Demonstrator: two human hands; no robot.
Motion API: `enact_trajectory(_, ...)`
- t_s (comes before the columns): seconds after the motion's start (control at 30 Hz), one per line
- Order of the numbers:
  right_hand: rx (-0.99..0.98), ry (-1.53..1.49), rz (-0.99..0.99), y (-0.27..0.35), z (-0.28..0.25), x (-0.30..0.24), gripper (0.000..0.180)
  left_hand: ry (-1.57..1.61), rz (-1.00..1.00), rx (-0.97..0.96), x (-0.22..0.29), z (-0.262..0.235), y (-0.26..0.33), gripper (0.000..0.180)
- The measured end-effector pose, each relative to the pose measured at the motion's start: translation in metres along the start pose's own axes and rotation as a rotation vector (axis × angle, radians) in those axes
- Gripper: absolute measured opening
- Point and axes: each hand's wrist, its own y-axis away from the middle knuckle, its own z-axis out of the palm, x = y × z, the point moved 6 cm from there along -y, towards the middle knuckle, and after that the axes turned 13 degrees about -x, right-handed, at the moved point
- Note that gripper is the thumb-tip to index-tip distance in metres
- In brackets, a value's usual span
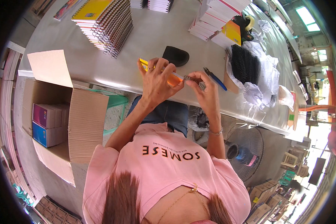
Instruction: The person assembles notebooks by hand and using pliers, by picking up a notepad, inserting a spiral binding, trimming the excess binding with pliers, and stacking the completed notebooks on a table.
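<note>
She has a small yellow-orange notebook [164, 72] pinched in her left hand [156, 80], raised just above the near edge of the counter [145, 41]. Her right hand [206, 89], at its three o'clock, has its fingers closed on a short wire spiral [195, 81] that meets the notebook's edge. I'd judge the binding only begun. At eleven o'clock sits a stack of bound notebooks [108, 22], apparently finished; at two o'clock, a heap of black spirals [246, 65] waits unused.
</note>
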Motion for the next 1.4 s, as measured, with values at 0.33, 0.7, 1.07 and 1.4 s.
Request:
enact_trajectory(0.33,-0.024,0.017,-0.098,0.003,0.006,0.007,0.014,-0.052,-0.009,-0.038,-0.001,-0.001,-0.003,0.039)
enact_trajectory(0.7,-0.041,-0.159,-0.016,0.001,0.01,0.009,0.014,-0.055,0.009,-0.032,-0.001,-0.001,-0.002,0.042)
enact_trajectory(1.07,-0.069,0.174,-0.096,-0.002,0.008,0.002,0.015,-0.077,-0.011,-0.107,-0.004,0.0,-0.001,0.044)
enact_trajectory(1.4,0.113,0.282,-0.172,0.001,0.003,0.001,0.025,-0.085,-0.027,-0.132,-0.002,-0.001,-0.001,0.044)
